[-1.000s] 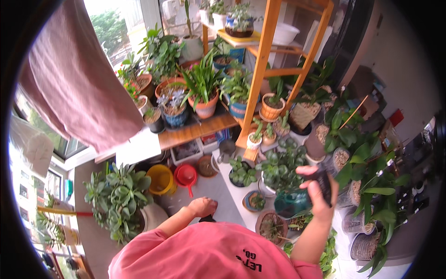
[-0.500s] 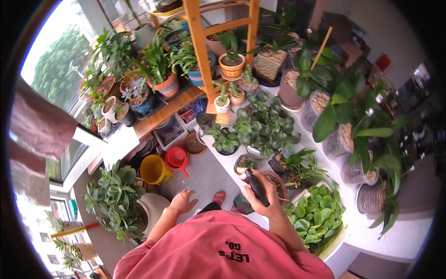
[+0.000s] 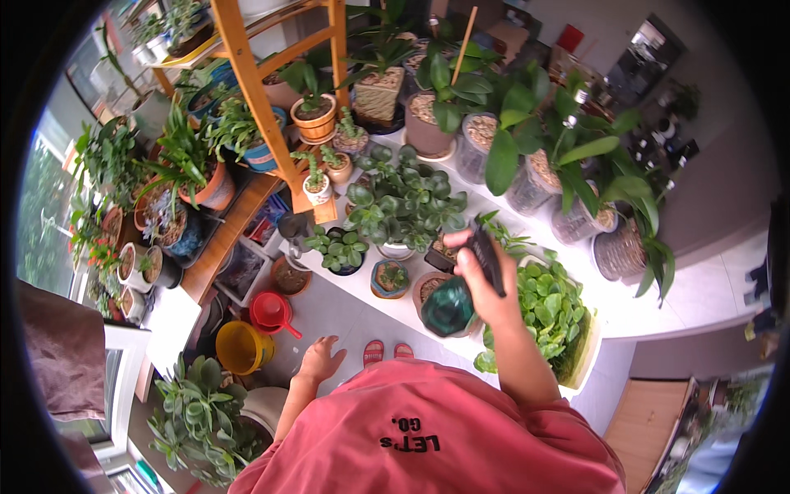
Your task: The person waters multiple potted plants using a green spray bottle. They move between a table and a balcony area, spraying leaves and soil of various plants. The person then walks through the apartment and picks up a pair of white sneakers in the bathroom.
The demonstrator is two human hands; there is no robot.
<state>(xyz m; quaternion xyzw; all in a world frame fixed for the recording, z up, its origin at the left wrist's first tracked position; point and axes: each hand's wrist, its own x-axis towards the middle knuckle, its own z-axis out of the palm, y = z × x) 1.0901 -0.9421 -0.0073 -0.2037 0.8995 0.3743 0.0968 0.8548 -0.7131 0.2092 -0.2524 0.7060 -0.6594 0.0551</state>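
Observation:
My right hand (image 3: 496,298) is wrapped round the black head of a spray bottle (image 3: 448,307), whose body is dark green and see-through. It hangs over the front edge of the white table, partly covering a round pot (image 3: 429,286). Just right of my hand grows a dense round-leaved plant (image 3: 550,306) in a pale rectangular planter. A small plant in a blue-rimmed pot (image 3: 389,278) stands left of the bottle, with a bushy jade-like plant (image 3: 407,198) behind. My left hand (image 3: 319,360) is empty above the floor, its fingers apart.
A yellow bucket (image 3: 239,347) and a red dipper (image 3: 271,311) are on the floor to the left. Behind the table rises a wooden stand (image 3: 251,82). Orchid-like plants in clear pots (image 3: 527,194) line the table's far side. A large leafy plant (image 3: 197,420) stands at lower left.
My right hand has moved forward and right with the spray bottle, and more of its green body shows. The view has swung right, so the plants appear farther left. My left hand stays open.

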